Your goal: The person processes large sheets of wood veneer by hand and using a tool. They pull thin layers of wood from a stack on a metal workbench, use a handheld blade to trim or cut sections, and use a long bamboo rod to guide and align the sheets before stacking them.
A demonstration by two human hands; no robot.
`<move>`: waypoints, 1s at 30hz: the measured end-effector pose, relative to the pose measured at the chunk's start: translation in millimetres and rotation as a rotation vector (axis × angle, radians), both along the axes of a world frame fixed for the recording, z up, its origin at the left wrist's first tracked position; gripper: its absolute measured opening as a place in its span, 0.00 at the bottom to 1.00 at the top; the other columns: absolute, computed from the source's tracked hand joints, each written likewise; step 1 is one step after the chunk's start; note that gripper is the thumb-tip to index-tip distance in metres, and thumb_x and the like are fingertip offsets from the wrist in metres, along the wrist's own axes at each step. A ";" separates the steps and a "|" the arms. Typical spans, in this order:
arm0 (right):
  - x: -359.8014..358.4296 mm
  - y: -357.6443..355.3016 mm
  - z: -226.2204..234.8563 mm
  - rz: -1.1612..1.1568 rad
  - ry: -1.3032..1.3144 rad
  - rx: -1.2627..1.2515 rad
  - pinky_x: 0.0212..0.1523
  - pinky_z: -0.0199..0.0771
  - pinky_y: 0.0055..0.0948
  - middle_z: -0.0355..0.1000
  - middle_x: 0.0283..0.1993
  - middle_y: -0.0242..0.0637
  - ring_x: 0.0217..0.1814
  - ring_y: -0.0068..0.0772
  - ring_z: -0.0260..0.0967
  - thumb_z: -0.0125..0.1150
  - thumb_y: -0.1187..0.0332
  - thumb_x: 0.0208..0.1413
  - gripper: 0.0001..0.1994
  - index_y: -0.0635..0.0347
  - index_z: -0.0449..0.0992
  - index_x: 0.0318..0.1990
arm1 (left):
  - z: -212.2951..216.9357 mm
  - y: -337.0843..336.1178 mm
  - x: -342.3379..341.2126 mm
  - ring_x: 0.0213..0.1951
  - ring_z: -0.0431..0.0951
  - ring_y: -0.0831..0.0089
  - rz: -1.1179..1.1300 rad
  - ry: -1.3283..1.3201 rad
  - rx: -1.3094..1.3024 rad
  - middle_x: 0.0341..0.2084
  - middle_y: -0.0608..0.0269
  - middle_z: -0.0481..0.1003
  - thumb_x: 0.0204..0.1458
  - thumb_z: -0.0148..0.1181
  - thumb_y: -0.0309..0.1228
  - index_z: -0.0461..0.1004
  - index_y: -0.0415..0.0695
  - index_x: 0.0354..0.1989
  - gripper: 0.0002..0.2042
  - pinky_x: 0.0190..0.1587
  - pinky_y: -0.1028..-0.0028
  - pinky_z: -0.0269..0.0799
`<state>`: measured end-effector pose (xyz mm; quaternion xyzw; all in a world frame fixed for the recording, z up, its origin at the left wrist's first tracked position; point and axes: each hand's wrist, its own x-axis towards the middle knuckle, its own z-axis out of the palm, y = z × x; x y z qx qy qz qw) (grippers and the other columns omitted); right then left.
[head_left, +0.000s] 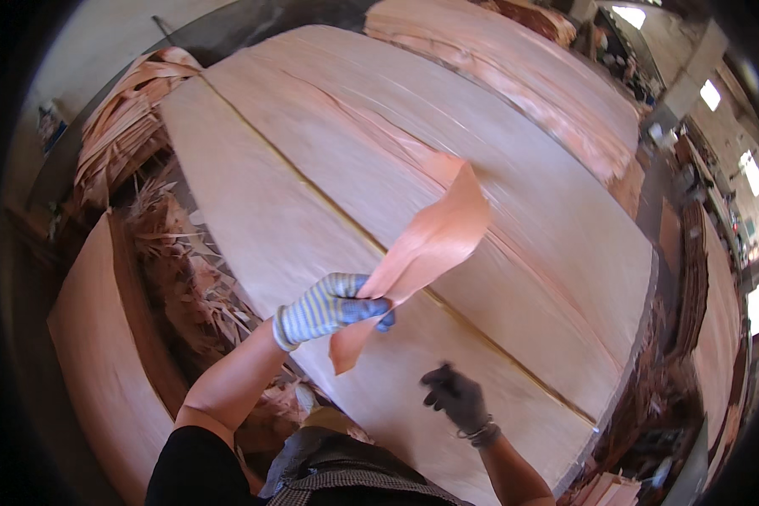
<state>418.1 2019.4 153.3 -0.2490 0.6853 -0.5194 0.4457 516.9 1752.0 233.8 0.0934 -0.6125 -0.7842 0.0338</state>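
Note:
A curved strip of pinkish wood veneer (443,232) hangs in the air over the table, with my left hand (333,308) closed round its lower part. That hand wears a grey and yellow striped glove with blue fingers. The strip's short end sticks out below the fingers. My right hand (457,398), in a dark glove, hovers over the near part of a large pale veneer sheet (329,354). Its fingers are loosely bent, slightly apart and a little blurred, with nothing seen in them. A long thin yellowish straightedge (329,201) lies diagonally across the sheet.
Loose veneer strips (363,135) lie along the sheet's far part. Stacked veneer (514,84) stands beyond the table, and more stacks (713,312) stand at right. A thick stack (110,354) is at left, beside a heap of scraps (194,278). Bundled offcuts (131,126) sit far left.

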 end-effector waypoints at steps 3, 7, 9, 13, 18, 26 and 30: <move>23.7 -52.5 9.7 -0.316 -0.096 -0.081 0.17 0.67 0.19 0.72 0.44 0.43 0.26 0.27 0.73 0.44 0.79 0.51 0.11 0.64 0.70 0.41 | 10.1 -59.2 96.9 0.35 0.74 0.79 0.110 -0.084 -0.104 0.28 0.64 0.76 0.51 0.57 0.28 0.74 0.36 0.36 0.08 0.42 0.78 0.69; 36.3 -136.4 -18.1 -0.436 -0.401 -0.178 0.15 0.63 0.21 0.71 0.44 0.43 0.19 0.23 0.65 0.50 0.69 0.53 0.11 0.59 0.68 0.44 | -12.2 -110.8 211.4 0.32 0.75 0.80 0.144 -0.148 -0.265 0.27 0.65 0.78 0.49 0.60 0.29 0.76 0.38 0.36 0.09 0.38 0.80 0.70; 47.4 -195.6 -27.4 -0.424 -0.493 -0.202 0.15 0.61 0.21 0.71 0.45 0.44 0.16 0.22 0.62 0.53 0.62 0.54 0.15 0.57 0.66 0.46 | 7.4 -136.7 261.9 0.24 0.69 0.83 0.144 -0.186 -0.287 0.22 0.57 0.76 0.47 0.63 0.34 0.77 0.41 0.34 0.11 0.31 0.79 0.68; 49.4 -319.5 -37.4 -0.369 -0.599 -0.170 0.13 0.59 0.19 0.69 0.46 0.44 0.13 0.20 0.57 0.52 0.47 0.52 0.24 0.56 0.62 0.48 | 13.1 -194.5 345.8 0.25 0.70 0.79 0.106 -0.472 -0.569 0.23 0.56 0.75 0.48 0.60 0.38 0.76 0.43 0.36 0.12 0.32 0.76 0.68; -9.7 -455.0 -83.9 -0.577 -0.565 -0.234 0.09 0.52 0.17 0.67 0.17 0.28 0.08 0.18 0.50 0.51 0.39 0.49 0.25 0.54 0.69 0.32 | -20.8 -261.8 405.1 0.30 0.74 0.69 0.043 -0.456 -0.500 0.28 0.57 0.75 0.48 0.60 0.34 0.75 0.41 0.37 0.11 0.37 0.75 0.68; -98.1 -627.2 -77.5 -0.714 -0.407 -0.304 0.08 0.51 0.18 0.55 0.09 0.21 0.08 0.17 0.50 0.61 0.55 0.47 0.12 0.52 0.69 0.26 | -8.1 -422.4 452.9 0.38 0.71 0.81 0.267 -0.648 -0.125 0.36 0.64 0.75 0.50 0.57 0.26 0.72 0.36 0.44 0.13 0.44 0.79 0.67; -152.7 -765.9 -59.9 -0.836 0.015 -0.509 0.26 0.70 0.25 0.69 0.28 0.34 0.26 0.27 0.67 0.62 0.67 0.46 0.13 0.58 0.70 0.39 | -38.0 -505.0 458.5 0.36 0.70 0.81 0.362 -0.756 -0.188 0.33 0.67 0.75 0.50 0.57 0.28 0.71 0.36 0.47 0.16 0.41 0.80 0.67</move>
